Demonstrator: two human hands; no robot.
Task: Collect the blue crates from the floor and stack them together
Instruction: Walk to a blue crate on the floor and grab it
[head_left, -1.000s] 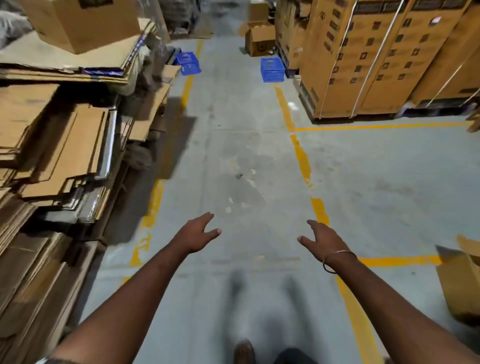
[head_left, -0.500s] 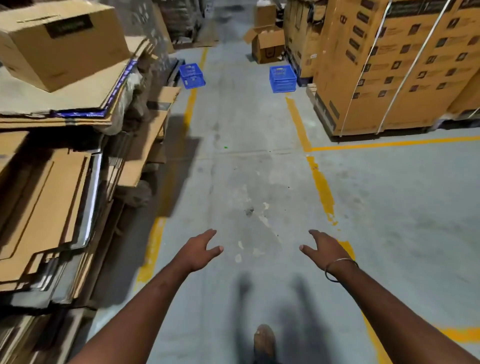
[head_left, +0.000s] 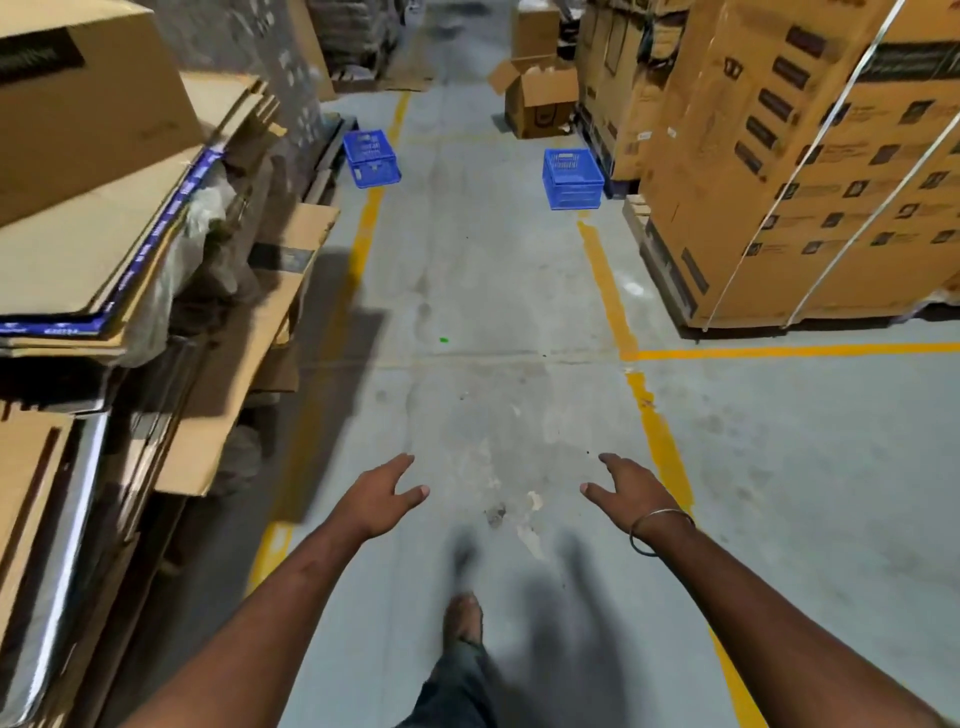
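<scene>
Two blue plastic crates stand on the grey floor far ahead. One blue crate (head_left: 371, 157) sits at the left side of the aisle by the yellow line. The other blue crate (head_left: 572, 178) sits at the right, beside the stacked cartons. My left hand (head_left: 381, 495) and my right hand (head_left: 630, 485) are stretched out in front of me, fingers relaxed and spread, holding nothing. Both hands are well short of the crates. A thin bangle circles my right wrist.
Piles of flattened cardboard (head_left: 156, 249) line the left side. Strapped carton pallets (head_left: 810, 171) stand at the right. An open cardboard box (head_left: 540, 101) sits behind the right crate. Yellow floor lines (head_left: 613, 301) border the aisle. My foot (head_left: 464, 618) steps forward below.
I have walked forward along the aisle; the two crates appear nearer and larger. Both hands stay out in front, empty.
</scene>
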